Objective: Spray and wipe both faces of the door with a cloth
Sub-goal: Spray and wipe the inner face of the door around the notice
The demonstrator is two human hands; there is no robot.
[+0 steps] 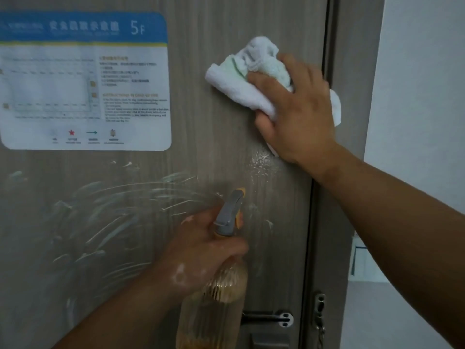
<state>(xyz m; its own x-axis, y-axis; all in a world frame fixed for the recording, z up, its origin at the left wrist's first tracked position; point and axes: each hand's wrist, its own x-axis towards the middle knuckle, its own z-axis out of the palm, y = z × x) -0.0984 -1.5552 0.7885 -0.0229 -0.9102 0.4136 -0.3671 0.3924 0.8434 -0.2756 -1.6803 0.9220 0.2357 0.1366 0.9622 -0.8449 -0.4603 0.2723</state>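
Observation:
A grey wood-grain door (214, 102) fills the view, with foamy wipe streaks across its lower left and fresh spray droplets near its right edge. My right hand (299, 114) presses a crumpled white cloth (251, 74) flat against the upper right of the door. My left hand (201, 250), wet with foam, holds an amber spray bottle (221, 285) by its neck, its grey and orange nozzle pointing up at the door.
A blue and white evacuation notice (85, 79) marked 5F is stuck on the upper left of the door. A door handle plate and a metal latch (271, 319) sit at the bottom. The door frame (352, 71) and a white wall (422, 96) lie to the right.

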